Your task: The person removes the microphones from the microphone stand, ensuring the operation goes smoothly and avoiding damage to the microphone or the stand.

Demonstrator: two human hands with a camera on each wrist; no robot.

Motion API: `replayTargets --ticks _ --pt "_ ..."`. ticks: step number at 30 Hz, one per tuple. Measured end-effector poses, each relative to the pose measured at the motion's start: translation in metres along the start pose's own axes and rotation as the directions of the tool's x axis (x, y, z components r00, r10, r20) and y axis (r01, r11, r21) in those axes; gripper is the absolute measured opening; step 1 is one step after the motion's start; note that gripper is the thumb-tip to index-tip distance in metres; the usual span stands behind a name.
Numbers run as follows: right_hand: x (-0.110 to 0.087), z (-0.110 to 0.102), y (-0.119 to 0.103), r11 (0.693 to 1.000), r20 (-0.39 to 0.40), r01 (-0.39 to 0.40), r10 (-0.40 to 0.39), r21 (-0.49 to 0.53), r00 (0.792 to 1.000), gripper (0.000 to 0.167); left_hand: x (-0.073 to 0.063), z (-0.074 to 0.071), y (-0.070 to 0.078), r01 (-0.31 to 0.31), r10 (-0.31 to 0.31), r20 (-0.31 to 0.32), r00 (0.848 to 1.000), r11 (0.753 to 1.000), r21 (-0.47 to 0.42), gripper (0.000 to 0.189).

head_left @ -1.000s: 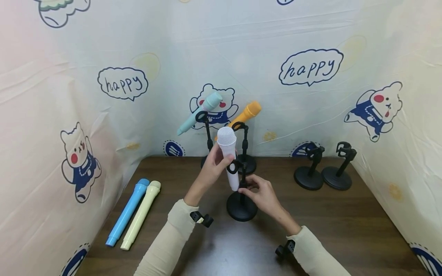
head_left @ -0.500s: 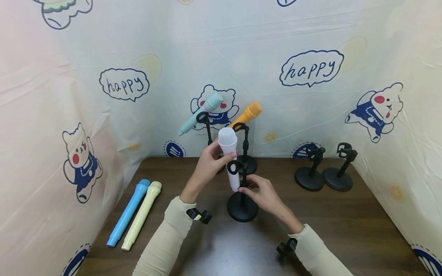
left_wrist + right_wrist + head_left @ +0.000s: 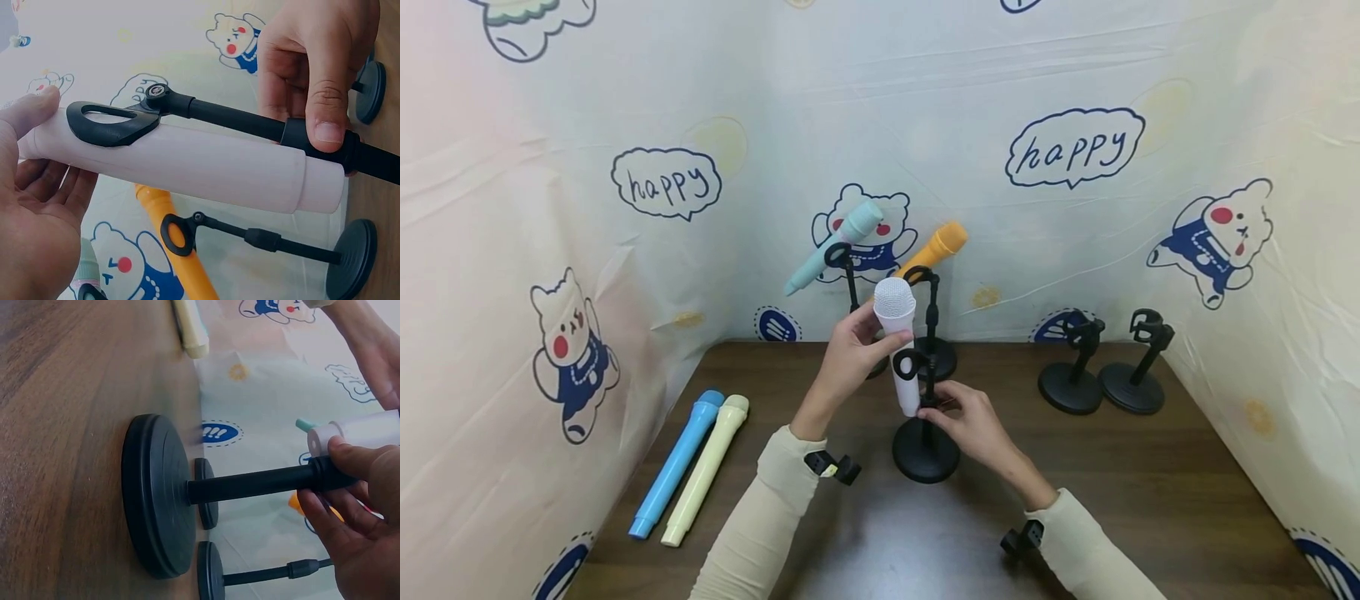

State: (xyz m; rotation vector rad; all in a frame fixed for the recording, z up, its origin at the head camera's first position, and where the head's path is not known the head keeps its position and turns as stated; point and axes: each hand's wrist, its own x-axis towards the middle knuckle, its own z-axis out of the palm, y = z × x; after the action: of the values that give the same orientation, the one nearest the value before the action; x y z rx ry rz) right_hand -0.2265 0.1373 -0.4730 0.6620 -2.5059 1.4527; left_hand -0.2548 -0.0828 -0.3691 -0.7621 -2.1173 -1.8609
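Note:
A white microphone (image 3: 895, 307) sits tilted in the clip (image 3: 117, 132) of a black stand (image 3: 927, 454), its mesh head up. My left hand (image 3: 847, 357) grips the microphone just below the head, thumb on the near side and fingers behind. Low on the same stand, my right hand (image 3: 976, 423) pinches the collar (image 3: 325, 474) of the pole between thumb and fingers. The right thumb is right beside the microphone's tail end in the right wrist view. The round base rests on the table.
Behind stand two more stands, bearing a light teal microphone (image 3: 835, 247) and an orange microphone (image 3: 943, 244). Blue (image 3: 677, 464) and cream (image 3: 706, 471) microphones lie at the left of the brown table (image 3: 1075, 508). Two shorter stands with bare clips (image 3: 1073, 385) are at the back right.
My left hand has shifted slightly left and lower along the white microphone. The right hand, the stand and the microphone look almost unmoved.

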Motion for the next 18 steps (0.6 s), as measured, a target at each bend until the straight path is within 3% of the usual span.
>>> replayTargets --ticks 18 --pt "0.0 0.0005 -0.0029 1.0 -0.017 -0.011 0.011 0.0 1.0 0.026 0.0047 0.0005 -0.0005 -0.005 0.005 0.008 1.0 1.0 -0.025 0.066"
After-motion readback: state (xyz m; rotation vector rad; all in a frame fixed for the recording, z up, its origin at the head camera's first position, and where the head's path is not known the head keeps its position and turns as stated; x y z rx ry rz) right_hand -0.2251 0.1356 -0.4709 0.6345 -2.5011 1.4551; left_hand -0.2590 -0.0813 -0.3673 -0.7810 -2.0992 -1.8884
